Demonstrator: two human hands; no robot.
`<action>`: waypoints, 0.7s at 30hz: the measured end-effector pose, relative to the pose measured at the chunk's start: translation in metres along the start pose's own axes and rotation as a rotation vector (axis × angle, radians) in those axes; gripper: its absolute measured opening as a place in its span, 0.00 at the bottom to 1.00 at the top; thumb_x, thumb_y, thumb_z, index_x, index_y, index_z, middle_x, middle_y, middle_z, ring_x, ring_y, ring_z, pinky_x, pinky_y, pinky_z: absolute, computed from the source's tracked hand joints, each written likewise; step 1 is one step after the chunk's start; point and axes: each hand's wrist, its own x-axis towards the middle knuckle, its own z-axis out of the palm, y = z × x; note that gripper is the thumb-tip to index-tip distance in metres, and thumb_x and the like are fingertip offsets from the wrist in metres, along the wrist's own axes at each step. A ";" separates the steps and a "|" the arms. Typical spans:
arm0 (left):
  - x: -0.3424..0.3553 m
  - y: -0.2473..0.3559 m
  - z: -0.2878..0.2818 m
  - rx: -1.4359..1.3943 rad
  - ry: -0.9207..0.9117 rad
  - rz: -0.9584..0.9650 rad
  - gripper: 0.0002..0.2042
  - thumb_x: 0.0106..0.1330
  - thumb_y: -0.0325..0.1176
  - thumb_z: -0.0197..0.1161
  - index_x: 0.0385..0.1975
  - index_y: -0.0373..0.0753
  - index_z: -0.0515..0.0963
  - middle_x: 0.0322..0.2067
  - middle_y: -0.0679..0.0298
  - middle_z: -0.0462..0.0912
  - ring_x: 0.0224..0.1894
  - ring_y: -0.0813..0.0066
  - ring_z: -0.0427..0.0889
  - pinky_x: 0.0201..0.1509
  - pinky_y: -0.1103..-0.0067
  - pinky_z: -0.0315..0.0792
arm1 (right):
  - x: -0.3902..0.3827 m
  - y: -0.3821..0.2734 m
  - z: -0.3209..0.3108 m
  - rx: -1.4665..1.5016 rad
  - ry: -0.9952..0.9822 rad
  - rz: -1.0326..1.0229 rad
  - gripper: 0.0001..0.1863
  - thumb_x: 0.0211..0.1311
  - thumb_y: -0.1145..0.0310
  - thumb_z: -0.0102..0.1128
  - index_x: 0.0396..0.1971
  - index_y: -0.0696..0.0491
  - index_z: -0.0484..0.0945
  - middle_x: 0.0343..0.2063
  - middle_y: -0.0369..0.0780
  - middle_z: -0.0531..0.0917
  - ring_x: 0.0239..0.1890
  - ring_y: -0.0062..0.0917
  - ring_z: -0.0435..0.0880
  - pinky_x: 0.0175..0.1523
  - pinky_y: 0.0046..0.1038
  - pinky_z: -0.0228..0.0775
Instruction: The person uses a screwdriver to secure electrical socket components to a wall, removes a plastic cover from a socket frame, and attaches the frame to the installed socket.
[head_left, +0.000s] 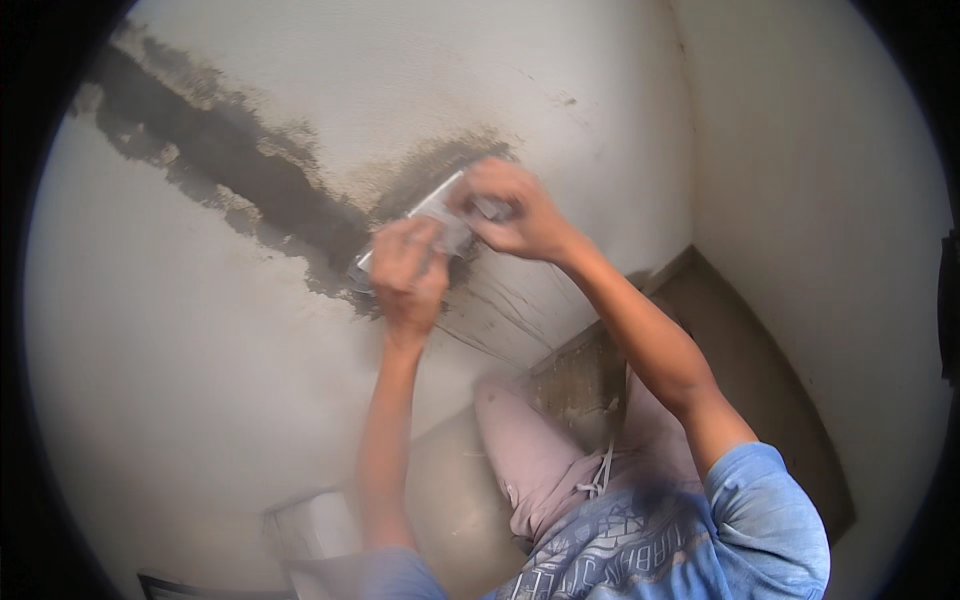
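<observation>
L hand [408,268], R hand [515,208] raised, gripping prob. trowel [452,232].

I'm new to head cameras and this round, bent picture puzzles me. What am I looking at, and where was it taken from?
There is no robot here, only a person's two bare hands. The one picture comes from a wide camera worn on the head, looking down; its lens bends straight edges, and left in the picture is the person's left. At the bottom you see the person's own blue shirt and pale pinkish trousers. The left hand and right hand both hold a flat, pale-edged tool at the light wall. A rough dark grey strip slants across that wall from the upper left toward the tool. The hands are blurred, so finer finger detail is hard to tell.
</observation>
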 end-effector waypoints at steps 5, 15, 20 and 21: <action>-0.027 0.021 0.016 0.157 -0.184 0.077 0.13 0.58 0.27 0.69 0.45 0.40 0.84 0.47 0.62 0.84 0.54 0.58 0.80 0.58 0.65 0.74 | -0.044 0.023 -0.011 -0.308 -0.063 -0.129 0.09 0.51 0.80 0.61 0.33 0.55 0.82 0.44 0.40 0.85 0.53 0.37 0.80 0.57 0.36 0.72; -0.109 -0.031 -0.046 -0.006 0.172 -0.076 0.44 0.57 0.57 0.73 0.68 0.39 0.62 0.67 0.48 0.62 0.67 0.48 0.64 0.67 0.59 0.64 | -0.034 -0.010 0.006 -0.491 -0.021 -0.005 0.16 0.54 0.71 0.68 0.44 0.52 0.81 0.36 0.39 0.82 0.43 0.33 0.79 0.49 0.33 0.67; -0.121 -0.042 -0.028 0.065 0.070 -0.101 0.36 0.59 0.55 0.71 0.61 0.37 0.71 0.61 0.51 0.71 0.63 0.50 0.70 0.65 0.56 0.65 | -0.018 -0.010 0.025 -0.537 0.034 -0.108 0.17 0.52 0.71 0.70 0.44 0.51 0.82 0.32 0.37 0.80 0.39 0.30 0.78 0.45 0.32 0.66; -0.121 -0.046 -0.029 0.071 0.086 -0.130 0.32 0.60 0.52 0.72 0.58 0.37 0.74 0.58 0.53 0.74 0.62 0.51 0.71 0.65 0.55 0.64 | -0.011 -0.011 0.029 -0.534 0.060 -0.142 0.16 0.52 0.72 0.70 0.43 0.51 0.82 0.33 0.37 0.80 0.39 0.30 0.78 0.45 0.32 0.66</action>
